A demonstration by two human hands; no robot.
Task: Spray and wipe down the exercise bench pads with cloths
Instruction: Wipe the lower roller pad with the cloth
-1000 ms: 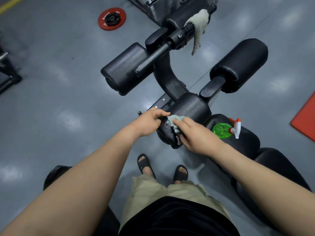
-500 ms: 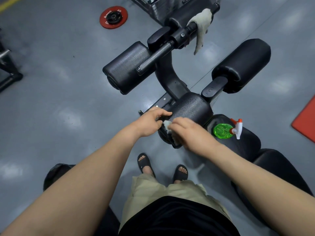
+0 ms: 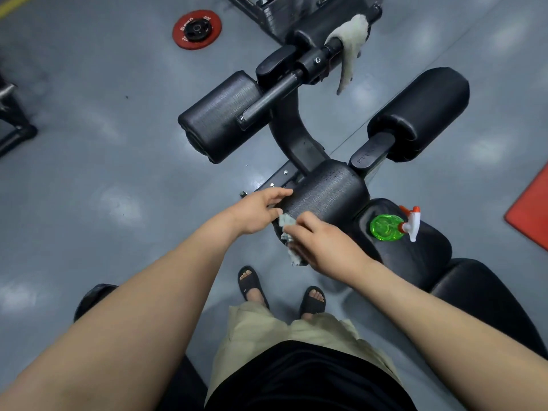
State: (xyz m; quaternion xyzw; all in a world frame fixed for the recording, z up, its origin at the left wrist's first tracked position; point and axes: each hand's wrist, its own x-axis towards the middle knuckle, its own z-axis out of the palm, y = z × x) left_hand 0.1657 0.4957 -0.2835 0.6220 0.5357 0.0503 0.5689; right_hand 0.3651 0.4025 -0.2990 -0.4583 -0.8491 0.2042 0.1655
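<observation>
A black roller pad (image 3: 329,192) sits at the near end of the exercise bench. My right hand (image 3: 324,243) holds a small grey-green cloth (image 3: 287,223) against the pad's left end face. My left hand (image 3: 256,210) curls its fingers round the pad's upper left edge. A green spray bottle (image 3: 387,227) with a white and orange trigger lies on the bench seat pad (image 3: 415,256) to the right. Two more roller pads stand farther off, the left roller (image 3: 219,117) and the right roller (image 3: 421,114). A second pale cloth (image 3: 351,40) hangs over the bar at the top.
A red weight plate (image 3: 197,29) lies on the grey floor at the upper left. A red mat (image 3: 533,212) shows at the right edge. Black machine frame parts (image 3: 13,123) stand at the left edge. My sandalled feet (image 3: 281,289) stand just left of the bench.
My right hand has slid the cloth leftward and down along the pad's end face. My left hand has kept its grip on the pad's edge.
</observation>
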